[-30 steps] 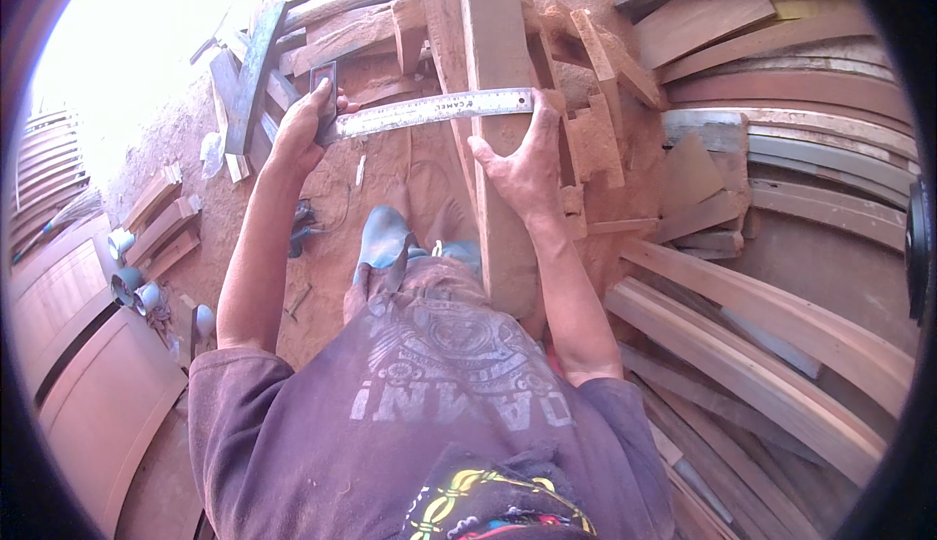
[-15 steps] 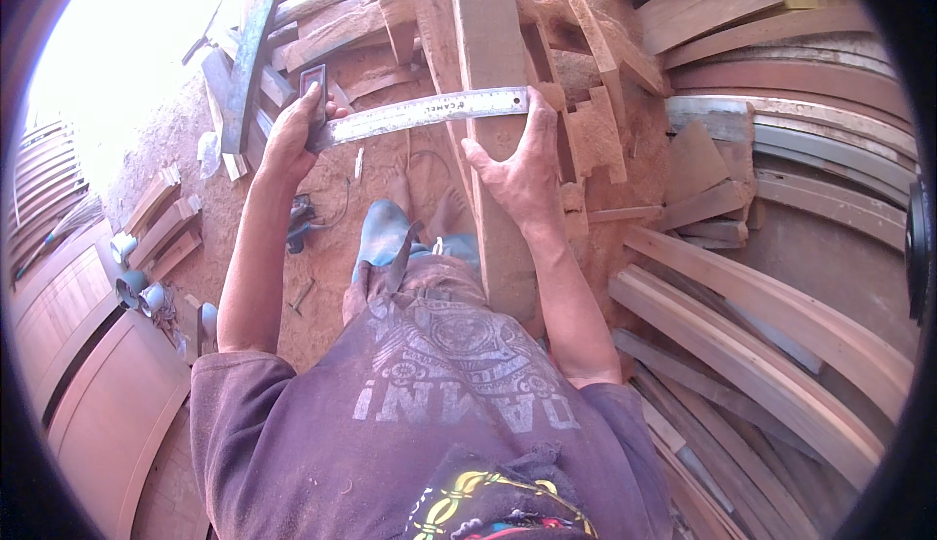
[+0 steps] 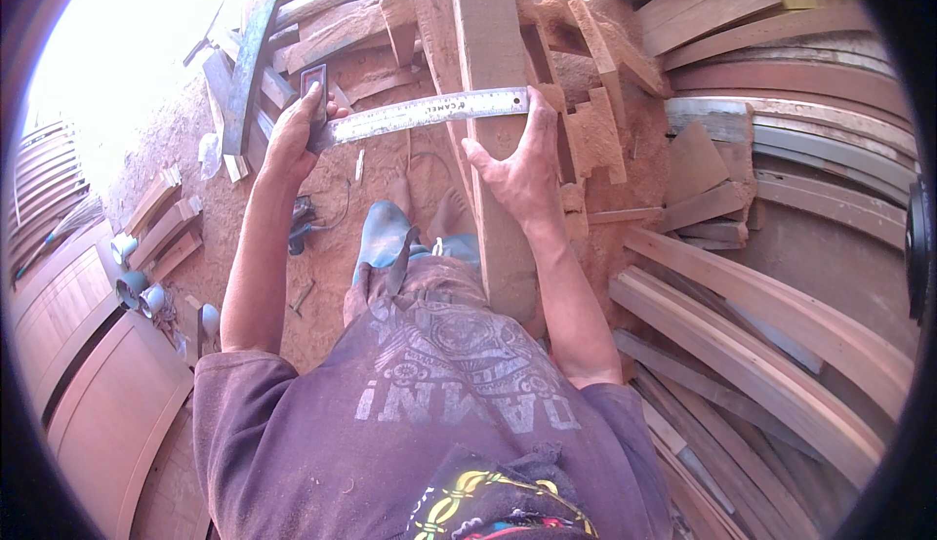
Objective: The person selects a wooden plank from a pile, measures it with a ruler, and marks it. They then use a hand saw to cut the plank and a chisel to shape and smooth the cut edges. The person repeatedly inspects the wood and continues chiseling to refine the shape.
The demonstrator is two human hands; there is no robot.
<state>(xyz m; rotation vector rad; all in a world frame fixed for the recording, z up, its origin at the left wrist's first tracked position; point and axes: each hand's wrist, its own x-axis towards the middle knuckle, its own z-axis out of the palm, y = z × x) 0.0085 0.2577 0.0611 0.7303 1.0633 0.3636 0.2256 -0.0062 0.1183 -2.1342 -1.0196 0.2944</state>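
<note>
A try square with a silvery marked blade [image 3: 429, 115] stretches across between my two hands. My left hand [image 3: 291, 130] is closed round its dark handle [image 3: 314, 86], with the thumb lying on top. At the other end, my right hand [image 3: 522, 169] has its fingers at the blade's tip. Its thumb is spread apart over a long wooden beam [image 3: 493, 42], and its other fingers are partly hidden. The beam runs away from my body under the blade, alongside a second timber [image 3: 429, 13].
Sawdust-covered offcuts [image 3: 595, 135] lie just right of the beam. Stacked boards [image 3: 761, 345] fill the right side. Wooden panels [image 3: 117, 413] stand at the left, near several small cups [image 3: 132, 286]. A dark tool with a cord [image 3: 303, 223] lies on the sandy ground near my bare feet [image 3: 444, 213].
My left forearm has shifted very slightly to the right. Both hands and the try square stay almost where they were.
</note>
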